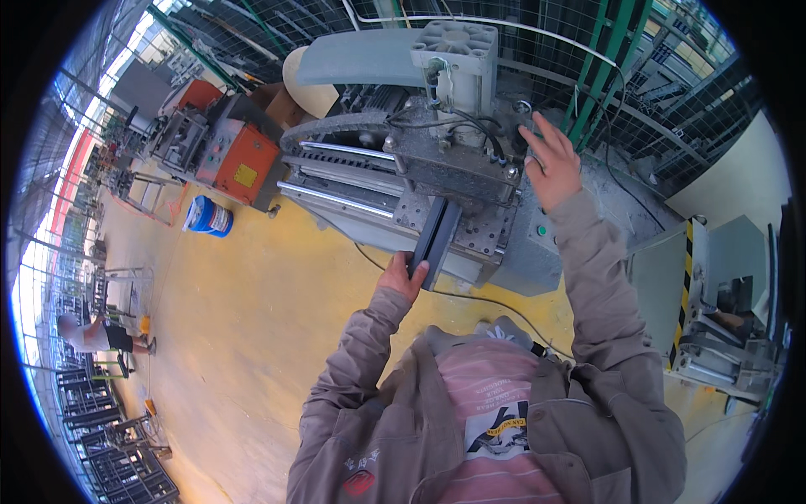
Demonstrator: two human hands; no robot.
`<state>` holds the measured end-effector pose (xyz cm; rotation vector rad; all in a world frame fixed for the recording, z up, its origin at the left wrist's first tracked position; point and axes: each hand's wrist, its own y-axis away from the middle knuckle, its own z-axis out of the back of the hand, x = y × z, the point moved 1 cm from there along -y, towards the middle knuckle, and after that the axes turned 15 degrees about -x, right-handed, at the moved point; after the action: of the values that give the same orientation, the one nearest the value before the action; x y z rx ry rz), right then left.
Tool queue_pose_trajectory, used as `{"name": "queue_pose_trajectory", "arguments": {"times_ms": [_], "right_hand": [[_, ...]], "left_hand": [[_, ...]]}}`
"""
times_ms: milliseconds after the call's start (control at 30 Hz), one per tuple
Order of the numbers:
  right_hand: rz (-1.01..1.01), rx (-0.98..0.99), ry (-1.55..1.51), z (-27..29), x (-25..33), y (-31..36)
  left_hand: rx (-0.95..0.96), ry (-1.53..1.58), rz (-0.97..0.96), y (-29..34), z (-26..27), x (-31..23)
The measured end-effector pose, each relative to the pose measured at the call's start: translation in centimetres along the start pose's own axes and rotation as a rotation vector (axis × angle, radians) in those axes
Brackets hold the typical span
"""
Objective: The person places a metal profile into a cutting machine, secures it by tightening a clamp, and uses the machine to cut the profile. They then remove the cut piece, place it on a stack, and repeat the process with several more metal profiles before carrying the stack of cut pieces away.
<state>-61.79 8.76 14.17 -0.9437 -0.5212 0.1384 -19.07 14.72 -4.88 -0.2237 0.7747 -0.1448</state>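
Note:
My left hand (403,277) is closed around the near end of a dark grey metal profile (438,239) with a slot along its length. The profile's far end sits under the head of a grey machine (457,151), where it is hidden. Raised at the machine's right side, my right hand (554,164) has its fingers apart and holds nothing. Close to its fingertips is a small round knob or fitting (522,107). Below that hand a green button (541,230) shows on the machine's grey housing.
An orange machine (239,164) stands at the left, with a blue bucket (210,217) beside it. A black cable (495,304) runs over the yellow floor near my feet. Wire mesh fencing (672,109) rises behind. Another person (101,334) is far off at the left.

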Motion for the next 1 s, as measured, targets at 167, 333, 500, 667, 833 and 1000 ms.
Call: {"name": "queue_pose_trajectory", "arguments": {"times_ms": [167, 333, 500, 667, 833, 1000], "right_hand": [[-0.869, 0.260, -0.536, -12.0, 4.9, 17.4], [-1.456, 0.382, -0.576, -18.8, 1.3, 22.1], [-1.569, 0.433, -0.723, -13.5, 3.1, 25.5], [-1.589, 0.807, -0.907, -4.3, 14.7, 34.5], [-1.183, 0.722, -1.056, -5.3, 20.1, 30.6], [-0.344, 0.649, -0.796, -7.6, 20.5, 18.0]], "left_hand": [[0.166, -0.081, 0.252, -7.5, -6.5, 3.1], [0.231, 0.077, 0.216, -9.0, -11.3, -2.6], [0.302, 0.229, 0.179, 2.9, -9.0, -2.9], [0.340, 0.246, 0.216, 18.6, 0.4, -0.8], [0.138, 0.271, -0.020, 19.7, 6.7, -3.0], [0.181, -0.208, -0.309, 16.1, 8.7, -5.5]]}}
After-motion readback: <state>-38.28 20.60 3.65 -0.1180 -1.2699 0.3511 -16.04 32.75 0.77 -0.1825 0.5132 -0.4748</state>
